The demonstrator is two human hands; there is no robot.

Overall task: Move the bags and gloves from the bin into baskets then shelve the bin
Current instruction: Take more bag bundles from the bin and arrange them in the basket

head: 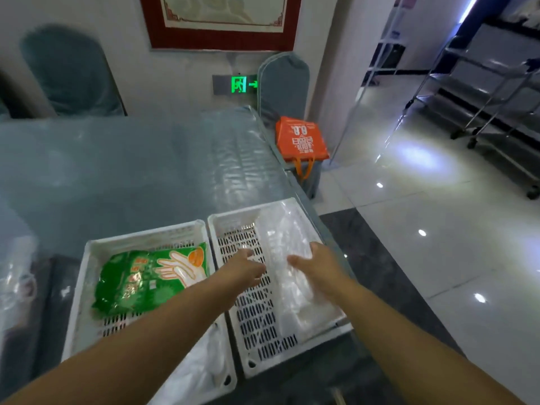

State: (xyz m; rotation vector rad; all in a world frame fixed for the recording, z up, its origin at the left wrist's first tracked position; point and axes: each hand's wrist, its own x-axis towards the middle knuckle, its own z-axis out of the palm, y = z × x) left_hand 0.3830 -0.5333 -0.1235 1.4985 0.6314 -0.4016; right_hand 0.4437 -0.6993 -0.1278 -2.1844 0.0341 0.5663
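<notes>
Two white slotted baskets stand side by side at the table's near edge. The left basket [87,287] holds a green pack of gloves [146,279] and some white plastic near its front. The right basket [254,325] holds a long stack of clear plastic bags [292,287] along its right side. My right hand [317,266] rests on top of that stack, fingers spread over it. My left hand [244,268] reaches into the same basket beside the stack, fingers loosely apart, holding nothing that I can make out.
The table [131,171] has a blue-grey cloth under clear plastic. A blurred bin with clear plastic items [17,282] sits at the far left. An orange tote bag [301,138] lies on a chair past the table's right corner. Metal trolleys [496,97] stand on the glossy floor at right.
</notes>
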